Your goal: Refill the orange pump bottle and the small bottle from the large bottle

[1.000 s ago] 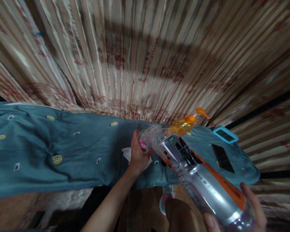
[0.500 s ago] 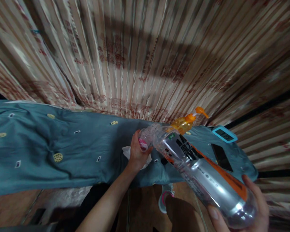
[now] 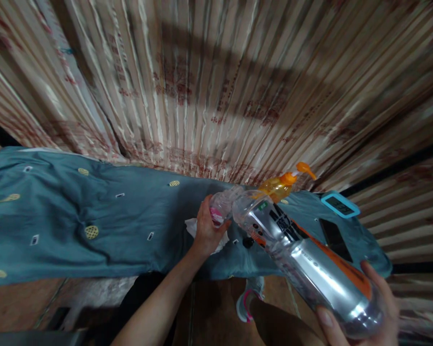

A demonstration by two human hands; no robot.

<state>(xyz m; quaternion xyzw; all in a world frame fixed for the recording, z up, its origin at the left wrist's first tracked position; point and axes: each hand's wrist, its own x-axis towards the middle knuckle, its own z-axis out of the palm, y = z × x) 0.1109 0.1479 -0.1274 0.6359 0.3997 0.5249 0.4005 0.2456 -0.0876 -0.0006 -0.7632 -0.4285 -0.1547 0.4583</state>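
Note:
My right hand (image 3: pixel 368 312) grips the base of a large clear plastic bottle (image 3: pixel 303 259) with a silver and orange label, tilted so its neck points up and left. My left hand (image 3: pixel 206 229) is closed around a small clear container with a pink part (image 3: pixel 221 209), held right at the big bottle's mouth. A white crumpled tissue (image 3: pixel 192 227) lies under my left hand on the teal cloth (image 3: pixel 75 226).
An orange pump bottle (image 3: pixel 282 185) stands behind the big bottle. A small clock with a blue frame (image 3: pixel 339 205) and a dark phone (image 3: pixel 335 239) lie on the cloth at right. A striped curtain (image 3: pixel 216 86) hangs behind. A shoe (image 3: pixel 247 300) shows below.
The view has shifted slightly. Both hands keep their grips, and the big bottle stays tilted against the small container.

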